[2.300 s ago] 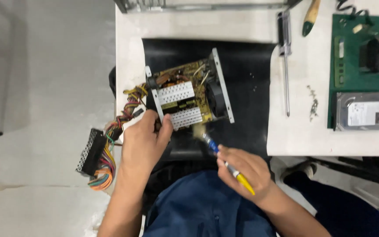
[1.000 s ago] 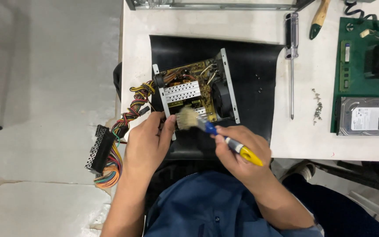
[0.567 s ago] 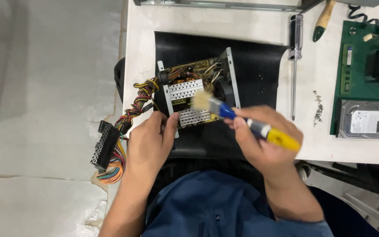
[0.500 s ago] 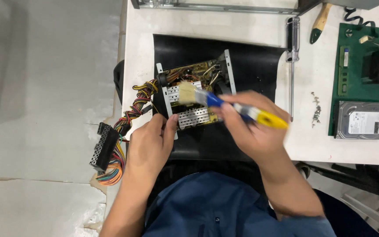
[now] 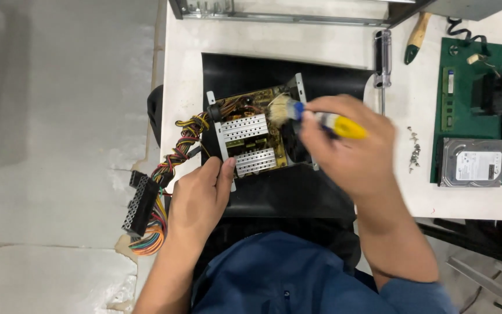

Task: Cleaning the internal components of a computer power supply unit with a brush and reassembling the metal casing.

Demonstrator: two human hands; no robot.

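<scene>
- Yellow-handled paintbrush with a blue ferrule and pale bristles sits in the right hand, whose fingers are wrapped tight around the handle; the hand is a little blurred.
- Its bristles rest on the upper middle of the opened power supply unit with a bare metal frame, brown circuit board and perforated silver heat sinks.
- That unit lies on a black rectangular mat on the white bench, near the bench's front left edge.
- The left hand steadies the unit from the near side: its thumb presses the lower left corner of the metal frame, the other fingers curled against the edge, clamped on the unit.
- A bundle of multicoloured wires runs from the unit's left side over the bench edge and ends in a black plastic connector block hanging beside the left wrist.
- To the right of the mat lie a long screwdriver with a clear handle, a small heap of loose screws, a green circuit board and a silver hard drive, all well apart from both hands.
- A wooden-handled tool with a green tip lies at the far edge.
</scene>
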